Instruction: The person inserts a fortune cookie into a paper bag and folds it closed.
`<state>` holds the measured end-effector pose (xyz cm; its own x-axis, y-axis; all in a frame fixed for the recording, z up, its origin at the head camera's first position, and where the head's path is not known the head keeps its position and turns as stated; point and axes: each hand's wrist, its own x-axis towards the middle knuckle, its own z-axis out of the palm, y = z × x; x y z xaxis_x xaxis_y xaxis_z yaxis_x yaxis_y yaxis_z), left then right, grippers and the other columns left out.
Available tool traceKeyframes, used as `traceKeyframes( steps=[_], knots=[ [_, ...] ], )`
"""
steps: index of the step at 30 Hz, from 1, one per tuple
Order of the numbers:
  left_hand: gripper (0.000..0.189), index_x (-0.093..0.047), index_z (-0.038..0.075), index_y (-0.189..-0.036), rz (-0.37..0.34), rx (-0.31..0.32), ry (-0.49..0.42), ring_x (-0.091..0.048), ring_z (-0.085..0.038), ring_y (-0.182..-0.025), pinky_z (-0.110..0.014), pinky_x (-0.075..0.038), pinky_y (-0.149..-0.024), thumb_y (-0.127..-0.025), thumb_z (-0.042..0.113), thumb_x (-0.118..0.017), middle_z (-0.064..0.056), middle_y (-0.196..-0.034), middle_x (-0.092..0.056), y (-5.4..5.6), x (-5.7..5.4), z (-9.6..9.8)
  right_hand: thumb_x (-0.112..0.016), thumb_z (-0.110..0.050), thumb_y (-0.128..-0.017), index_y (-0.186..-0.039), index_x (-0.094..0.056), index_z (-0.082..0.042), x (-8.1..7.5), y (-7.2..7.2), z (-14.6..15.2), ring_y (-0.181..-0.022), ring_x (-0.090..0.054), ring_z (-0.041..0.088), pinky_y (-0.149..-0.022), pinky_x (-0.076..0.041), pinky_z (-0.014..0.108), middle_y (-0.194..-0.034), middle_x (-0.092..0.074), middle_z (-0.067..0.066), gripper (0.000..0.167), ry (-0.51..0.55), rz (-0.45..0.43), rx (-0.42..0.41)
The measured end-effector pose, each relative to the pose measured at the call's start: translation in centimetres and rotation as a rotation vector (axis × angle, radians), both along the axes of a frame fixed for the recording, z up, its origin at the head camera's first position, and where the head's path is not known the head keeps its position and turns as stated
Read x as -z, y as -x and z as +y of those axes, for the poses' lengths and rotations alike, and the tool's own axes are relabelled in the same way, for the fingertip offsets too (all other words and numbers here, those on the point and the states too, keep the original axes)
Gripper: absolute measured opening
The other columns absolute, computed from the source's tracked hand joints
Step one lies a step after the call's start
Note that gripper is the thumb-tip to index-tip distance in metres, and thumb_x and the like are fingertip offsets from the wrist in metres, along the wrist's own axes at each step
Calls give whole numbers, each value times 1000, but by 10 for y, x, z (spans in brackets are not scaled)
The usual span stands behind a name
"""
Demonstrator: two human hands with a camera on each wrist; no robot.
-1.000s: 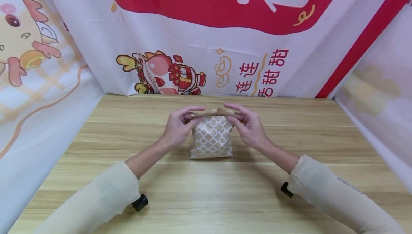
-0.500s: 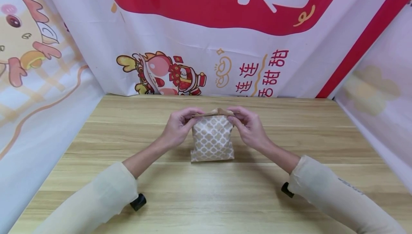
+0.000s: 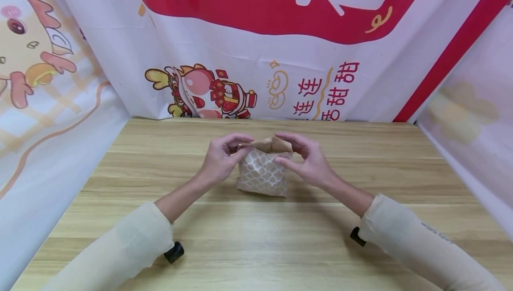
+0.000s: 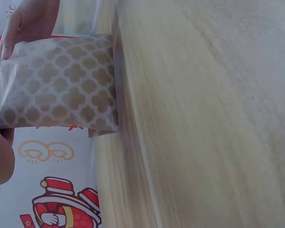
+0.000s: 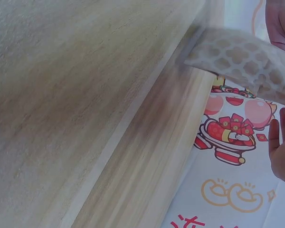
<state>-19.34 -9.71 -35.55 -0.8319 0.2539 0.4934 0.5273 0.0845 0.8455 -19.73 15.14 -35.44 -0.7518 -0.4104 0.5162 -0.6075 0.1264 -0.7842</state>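
Observation:
A small brown paper bag [image 3: 262, 173] with a white lattice print hangs between both hands just above the table, its bottom tilted. Its crumpled brown top flap [image 3: 276, 145] stands away from the front panel. My left hand [image 3: 222, 157] pinches the upper left corner, thumb in front. My right hand [image 3: 308, 159] holds the upper right side; its thumb lies on the front panel and the index finger is at the flap. In the left wrist view the bag's patterned face [image 4: 61, 85] spans between the hands. The bag's contents are hidden.
A wood-grain table [image 3: 256, 242] lies under the hands. Behind it hangs a white and red printed cloth [image 3: 256, 68], and more cloth stands at both sides. Black devices [image 3: 174, 252] sit below the sleeve cuffs.
My right thumb has slid left and down onto the front panel. The top flap has spread apart from the front, and the bag's bottom has risen and tilted. The left hand stays almost in place.

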Motion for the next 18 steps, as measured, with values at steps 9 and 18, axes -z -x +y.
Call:
traceKeyframes(
  steps=[9,18],
  knots=[
    [29,-67,-13,-114,17,32,9,-72,-11,-90,-22,-60,-78,-85,-17,-71,-26,-110,-74,-1,1,4,-71,18,-86,-137,-56,11,-1,-1,-3,-99,-73,7,-71,-62,23,-121,-70,29,54,19,-63,2],
    [37,-70,-7,-113,47,8,58,-75,-30,-91,-28,-62,-81,-79,-9,-84,-21,-104,-76,3,-2,19,-62,20,-90,-139,-56,10,-1,-3,-3,-99,-75,32,-60,-61,26,-116,-71,29,50,-8,-79,47]
  ],
)
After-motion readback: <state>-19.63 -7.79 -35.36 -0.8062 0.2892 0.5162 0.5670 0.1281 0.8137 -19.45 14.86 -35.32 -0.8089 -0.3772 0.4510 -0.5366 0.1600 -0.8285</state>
